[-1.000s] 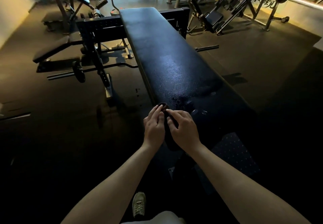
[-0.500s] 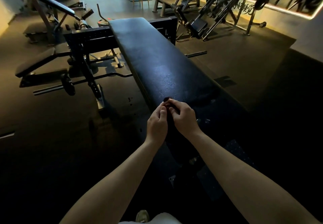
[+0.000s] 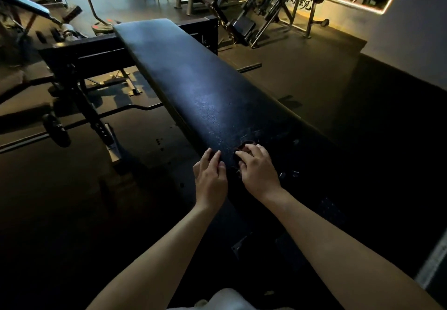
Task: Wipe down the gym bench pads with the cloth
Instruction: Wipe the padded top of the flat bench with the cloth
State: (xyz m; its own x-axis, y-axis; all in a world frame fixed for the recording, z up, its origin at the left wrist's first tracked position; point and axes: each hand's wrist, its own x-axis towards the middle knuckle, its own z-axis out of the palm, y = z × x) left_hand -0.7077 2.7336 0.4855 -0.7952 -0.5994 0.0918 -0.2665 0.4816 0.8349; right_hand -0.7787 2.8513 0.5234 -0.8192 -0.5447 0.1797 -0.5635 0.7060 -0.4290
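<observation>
- Released dark cloth (image 3: pixel 244 147) from left hand (image 3: pixel 210 176), now at its 9 o'clock, fingers slack, empty.
- Clutches cloth in right hand (image 3: pixel 258 172) alone, on bench pad (image 3: pixel 193 80).
- Likely ready for wiping.

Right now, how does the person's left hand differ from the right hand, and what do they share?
The right hand grips the dark cloth; the left hand holds nothing. The right hand's fingers curl on the cloth; the left hand's fingers lie loosely bent. The right hand is over the bench pad's middle; the left hand at its left edge. Both are bare, near the pad's near end.
</observation>
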